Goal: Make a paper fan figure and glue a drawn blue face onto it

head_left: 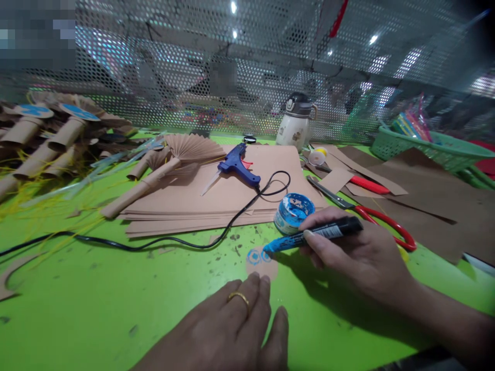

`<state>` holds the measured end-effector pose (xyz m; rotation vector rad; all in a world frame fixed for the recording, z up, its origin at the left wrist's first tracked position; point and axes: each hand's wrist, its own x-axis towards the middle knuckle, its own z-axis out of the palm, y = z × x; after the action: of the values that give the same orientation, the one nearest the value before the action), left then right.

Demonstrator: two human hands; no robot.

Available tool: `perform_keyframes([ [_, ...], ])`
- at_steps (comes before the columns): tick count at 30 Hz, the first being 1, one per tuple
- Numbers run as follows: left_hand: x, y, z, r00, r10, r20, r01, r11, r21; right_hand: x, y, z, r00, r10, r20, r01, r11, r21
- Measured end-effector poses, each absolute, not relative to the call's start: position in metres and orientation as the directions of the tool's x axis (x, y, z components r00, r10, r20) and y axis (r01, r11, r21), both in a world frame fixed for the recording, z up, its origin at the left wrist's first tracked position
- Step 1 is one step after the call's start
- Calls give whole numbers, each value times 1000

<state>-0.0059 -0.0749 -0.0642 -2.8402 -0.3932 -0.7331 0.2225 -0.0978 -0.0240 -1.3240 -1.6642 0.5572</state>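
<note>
A small round brown paper disc point(263, 269) with blue ring marks lies on the green table. My left hand point(235, 322), a gold ring on one finger, lies flat with its fingertips on the disc's near edge. Between the fingers of my right hand point(348, 252) is a black marker point(328, 231), tilted, its blue-coated tip touching the right-hand ring mark. Just behind the marker stands an open jar of blue paint point(294, 212), smeared at the rim.
Behind are stacked brown paper sheets point(185, 201), a blue glue gun point(237, 165) with black cord, and a paper fan point(193, 148). Red-handled scissors point(386, 221) lie right, below a green basket point(436, 149). A bottle point(294, 123) stands behind; paper tubes point(73, 133) pile left.
</note>
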Motion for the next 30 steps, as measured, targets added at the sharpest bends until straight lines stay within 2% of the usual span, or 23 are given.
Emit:
perform_keyframes([
  [9, -5, -75, -65, 843, 194, 502, 298, -945, -134, 223, -97, -23, 56, 897, 439, 523, 348, -778],
  [17, -4, -75, -63, 837, 206, 508, 292, -952, -95, 223, -100, -26, -28, 931, 364, 511, 326, -795],
  [23, -4, -75, -61, 816, 237, 528, 316, -947, -63, 223, -98, -26, -19, 926, 377, 527, 329, -783],
  [30, -4, -74, -63, 822, 193, 536, 302, -945, -122, 224, -98, -24, 14, 925, 380, 535, 315, -784],
])
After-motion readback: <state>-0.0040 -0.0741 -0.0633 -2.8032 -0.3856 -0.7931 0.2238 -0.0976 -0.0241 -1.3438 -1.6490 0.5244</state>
